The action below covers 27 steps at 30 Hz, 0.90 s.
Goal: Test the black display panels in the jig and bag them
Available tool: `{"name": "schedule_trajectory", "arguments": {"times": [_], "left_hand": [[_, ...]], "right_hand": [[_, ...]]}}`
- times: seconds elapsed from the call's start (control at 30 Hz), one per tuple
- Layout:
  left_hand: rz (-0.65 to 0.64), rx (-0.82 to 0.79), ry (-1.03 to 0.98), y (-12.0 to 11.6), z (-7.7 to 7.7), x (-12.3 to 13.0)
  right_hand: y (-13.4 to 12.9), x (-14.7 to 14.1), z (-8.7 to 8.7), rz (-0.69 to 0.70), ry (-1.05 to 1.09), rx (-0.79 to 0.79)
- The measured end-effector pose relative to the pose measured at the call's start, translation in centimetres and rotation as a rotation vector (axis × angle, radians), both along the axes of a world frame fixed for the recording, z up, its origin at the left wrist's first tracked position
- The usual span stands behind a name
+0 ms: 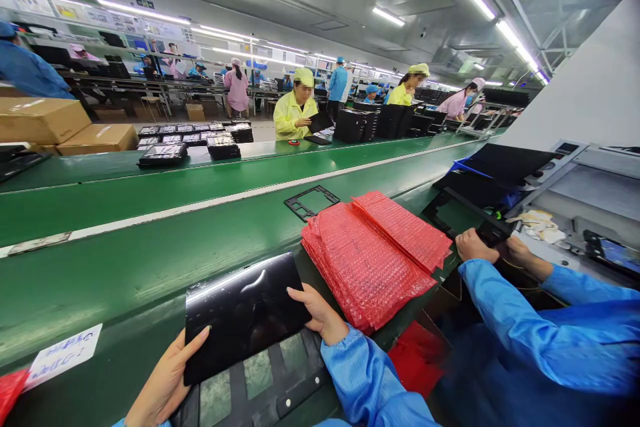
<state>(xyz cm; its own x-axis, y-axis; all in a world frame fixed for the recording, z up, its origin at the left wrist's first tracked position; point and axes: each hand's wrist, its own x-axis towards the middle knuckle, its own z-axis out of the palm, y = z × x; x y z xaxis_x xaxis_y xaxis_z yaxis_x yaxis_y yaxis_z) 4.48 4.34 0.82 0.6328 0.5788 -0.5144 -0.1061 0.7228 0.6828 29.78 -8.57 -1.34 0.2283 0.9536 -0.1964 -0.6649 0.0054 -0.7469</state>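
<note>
The left hand (167, 370) and right hand (320, 313) grasp opposite ends of the glossy black panel (245, 313) over the slotted black tray (303, 392) on the green counter (133, 340), best done lightly, evenly, thumbs near the edges

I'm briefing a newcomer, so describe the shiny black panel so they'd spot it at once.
Find the long green bench and the red bubble wrap on it. Just left of that, the black panel is held between the camera wearer's left hand and right hand. Its shiny, unbroken face sets it apart from the black frame beneath it, which has window-like openings.
</note>
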Motion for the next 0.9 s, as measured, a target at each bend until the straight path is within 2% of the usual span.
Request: {"name": "schedule_trajectory", "arguments": {"times": [0.57,0.9], "left_hand": [[-0.006,-0.001,-0.013,-0.02,0.06,-0.06],[-0.006,-0.002,0.002,-0.03,0.04,-0.05]], "right_hand": [[-0.07,0.25,-0.24,0.037,0.079,0.053],[-0.04,0.14,-0.10,0.020,0.072,0.026]]}}
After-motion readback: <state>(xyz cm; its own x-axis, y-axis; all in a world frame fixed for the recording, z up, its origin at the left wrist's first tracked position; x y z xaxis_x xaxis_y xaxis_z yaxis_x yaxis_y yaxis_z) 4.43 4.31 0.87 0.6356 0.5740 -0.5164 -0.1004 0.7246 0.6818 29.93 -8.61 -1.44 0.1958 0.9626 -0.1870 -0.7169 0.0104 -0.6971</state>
